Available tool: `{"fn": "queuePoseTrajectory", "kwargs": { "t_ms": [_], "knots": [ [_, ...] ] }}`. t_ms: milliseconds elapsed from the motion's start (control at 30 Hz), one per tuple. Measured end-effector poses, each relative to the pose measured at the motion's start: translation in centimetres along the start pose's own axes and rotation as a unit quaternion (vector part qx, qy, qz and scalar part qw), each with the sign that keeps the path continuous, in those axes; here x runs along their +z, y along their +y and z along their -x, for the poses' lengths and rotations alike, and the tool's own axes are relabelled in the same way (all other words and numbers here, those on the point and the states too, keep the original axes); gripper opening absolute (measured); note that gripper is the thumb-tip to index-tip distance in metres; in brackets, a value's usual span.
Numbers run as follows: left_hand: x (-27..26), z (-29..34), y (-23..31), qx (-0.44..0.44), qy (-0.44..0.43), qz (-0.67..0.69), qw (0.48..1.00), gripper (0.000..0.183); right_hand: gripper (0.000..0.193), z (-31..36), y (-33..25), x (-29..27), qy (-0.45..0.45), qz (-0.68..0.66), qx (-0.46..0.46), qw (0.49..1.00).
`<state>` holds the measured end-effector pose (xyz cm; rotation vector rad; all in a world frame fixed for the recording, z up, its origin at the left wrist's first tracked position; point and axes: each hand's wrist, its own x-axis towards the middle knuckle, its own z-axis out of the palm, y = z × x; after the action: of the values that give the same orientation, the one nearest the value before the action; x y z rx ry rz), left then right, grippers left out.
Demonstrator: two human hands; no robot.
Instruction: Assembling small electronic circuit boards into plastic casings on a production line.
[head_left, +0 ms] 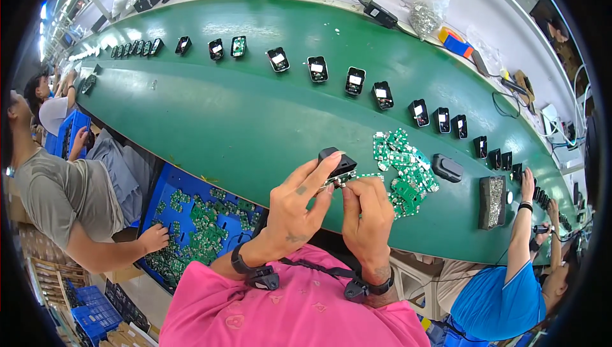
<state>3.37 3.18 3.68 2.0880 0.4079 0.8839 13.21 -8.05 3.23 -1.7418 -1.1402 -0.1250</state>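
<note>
My left hand (296, 197) grips a small black plastic housing (336, 163), thumb below and fingers over its top. At the housing's lower edge shows a small circuit board (338, 180) with metallic parts. My right hand (368, 216) is closed in a pinch at that edge, its fingertips on the board; the exact contact is hidden by the fingers. Just beyond my right hand lies a loose pile of green circuit boards (408, 168) on the green table. A dark, rounded plastic case (447, 168) rests to the right of the pile.
A spaced row of black housings (355, 80) runs along the green worktable (223, 105). At left, a co-worker's hand (154, 238) reaches over a blue bin (159, 197) of boards. A dark block (492, 202) stands at right, near a blue-sleeved person's arm (519, 238).
</note>
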Motion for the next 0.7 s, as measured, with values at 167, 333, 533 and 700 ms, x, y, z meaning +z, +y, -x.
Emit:
{"fn": "queuePoseTrajectory", "kwargs": {
  "t_ms": [167,333,533,700],
  "knots": [
    [0.2,0.0,0.2,0.025,-0.002,-0.026,0.999,0.05,0.005,-0.5,0.0,-0.6,-0.013,0.01,-0.008,1.0],
    [0.3,0.0,-0.1,0.027,-0.003,-0.032,0.999,0.052,0.005,-0.6,0.0,-0.5,-0.025,0.027,-0.013,0.999],
    [0.1,0.2,-0.6,0.099,0.01,-0.104,0.99,0.053,0.004,-0.7,-0.3,-0.6,-0.044,0.027,-0.003,0.999],
    [0.3,0.6,-0.9,0.105,-0.006,-0.143,0.984,0.052,0.004,-0.4,-0.2,-0.2,-0.049,0.033,0.006,0.998]
  ]
}}
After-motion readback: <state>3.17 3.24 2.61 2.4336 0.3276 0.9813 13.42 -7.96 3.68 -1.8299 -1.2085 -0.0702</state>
